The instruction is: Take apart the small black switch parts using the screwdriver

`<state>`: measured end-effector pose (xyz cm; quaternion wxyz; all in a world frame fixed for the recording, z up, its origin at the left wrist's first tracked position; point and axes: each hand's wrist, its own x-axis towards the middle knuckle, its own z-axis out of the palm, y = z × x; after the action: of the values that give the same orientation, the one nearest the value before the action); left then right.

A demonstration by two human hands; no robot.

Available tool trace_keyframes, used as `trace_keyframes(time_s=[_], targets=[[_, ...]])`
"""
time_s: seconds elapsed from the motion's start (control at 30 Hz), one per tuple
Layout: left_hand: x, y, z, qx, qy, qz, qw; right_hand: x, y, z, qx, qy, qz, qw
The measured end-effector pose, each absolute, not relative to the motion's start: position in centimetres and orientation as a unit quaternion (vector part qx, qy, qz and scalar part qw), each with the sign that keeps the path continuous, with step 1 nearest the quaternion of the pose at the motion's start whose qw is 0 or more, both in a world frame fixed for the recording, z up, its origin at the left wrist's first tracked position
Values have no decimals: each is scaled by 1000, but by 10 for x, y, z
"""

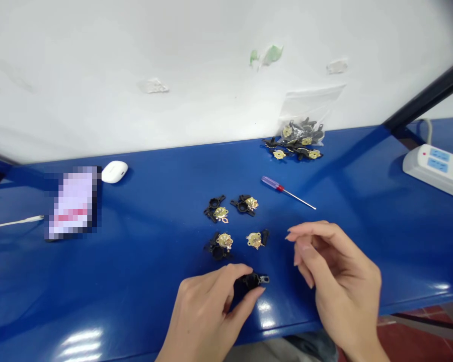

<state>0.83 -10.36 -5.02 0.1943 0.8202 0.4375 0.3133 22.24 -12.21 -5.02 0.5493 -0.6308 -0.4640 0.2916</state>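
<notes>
My left hand [215,306] grips a small black plastic housing [253,280] between thumb and fingers, just above or on the blue table; a slotted tab sticks out to its right. My right hand [334,281] is held to the right, its thumb and fingertips pinched together; whatever they might hold is too small or hidden. Between the hands, a little farther back, lies a brass-coloured plate [254,240] with a small black piece [265,237] beside it. Other sets of black housings and brass plates lie nearby, at the left [224,241], back left [221,213] and back right [251,203].
A purple-handled screwdriver [272,184] lies behind my right hand. Against the wall, a clear bag [305,110] and a pile of black and brass parts [294,150] sit together. A phone [73,201], a white earbud case [114,172] and a power strip [438,166] flank the table [154,211].
</notes>
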Motion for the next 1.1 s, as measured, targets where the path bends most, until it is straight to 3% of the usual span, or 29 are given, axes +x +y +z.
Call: trace_keyframes(time_s=[0.13, 0.47, 0.8, 1.1], targets=[[9, -105, -51, 821, 443, 305, 191, 229, -115, -51, -647, -542, 274, 462], [11, -107, -55, 819, 455, 303, 175, 228, -109, -55, -667, -578, 253, 397], [11, -110, -59, 822, 449, 312, 162, 229, -108, -58, -676, -576, 238, 394], [12, -109, -58, 820, 446, 310, 181, 235, -107, -60, -683, -504, 301, 434]])
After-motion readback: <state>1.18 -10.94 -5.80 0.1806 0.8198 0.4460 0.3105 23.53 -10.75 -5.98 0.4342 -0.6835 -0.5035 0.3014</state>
